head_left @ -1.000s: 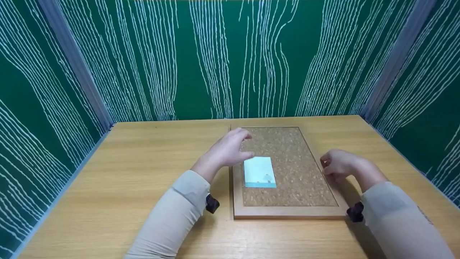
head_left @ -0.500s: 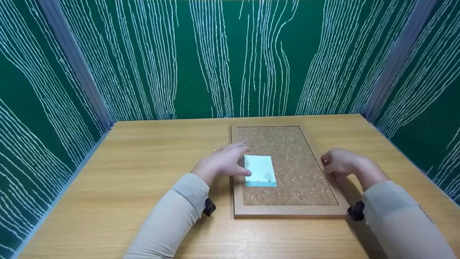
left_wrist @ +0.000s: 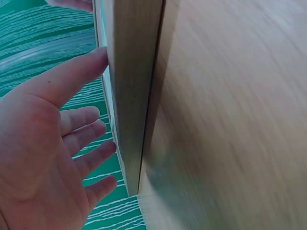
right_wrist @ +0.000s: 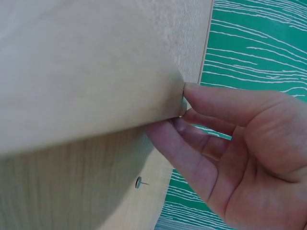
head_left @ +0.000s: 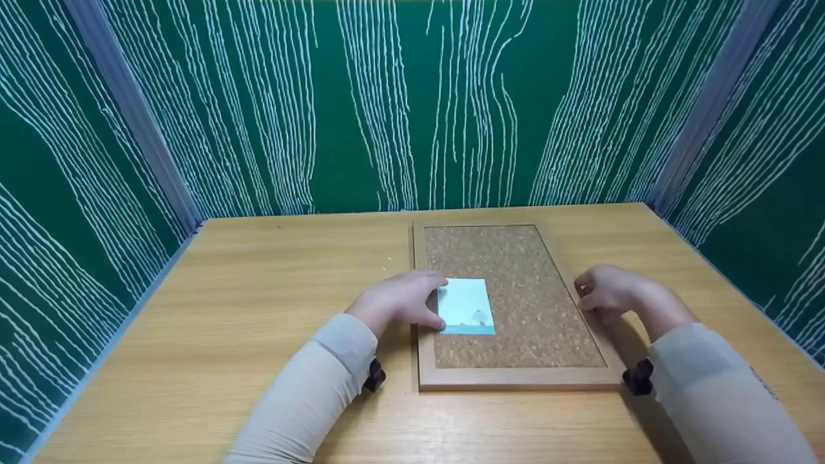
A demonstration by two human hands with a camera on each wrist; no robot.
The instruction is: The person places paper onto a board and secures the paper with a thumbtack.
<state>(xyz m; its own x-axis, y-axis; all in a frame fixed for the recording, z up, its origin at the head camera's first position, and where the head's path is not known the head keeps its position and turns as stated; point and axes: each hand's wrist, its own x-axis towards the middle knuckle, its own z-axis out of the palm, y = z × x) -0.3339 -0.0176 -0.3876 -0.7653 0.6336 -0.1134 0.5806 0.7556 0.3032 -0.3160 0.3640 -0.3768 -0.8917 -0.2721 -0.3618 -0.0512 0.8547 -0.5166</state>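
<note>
A framed corkboard [head_left: 532,283] lies flat on the table, with a pale turquoise sheet of notepaper [head_left: 469,299] on its left side. My left hand [head_left: 403,299] reaches over the left frame, its thumb at the sheet's lower left and its fingertips at the upper left. Seen from the left wrist, the fingers [left_wrist: 98,153] are spread and nearly straight along the board's surface. My right hand [head_left: 612,293] grips the board's right edge. In the right wrist view its thumb [right_wrist: 211,98] lies against the top side, with curled fingers below the frame's edge.
A thumbtack [right_wrist: 138,182] lies on the table with its pin pointing sideways, close to the right hand. The wooden table [head_left: 290,277] extends around the board. Green walls [head_left: 258,116] with white wavy lines enclose the back and sides.
The left hand has come down and toward me along the board's left side, onto the sheet's left edge. The right hand, board and sheet have stayed in place.
</note>
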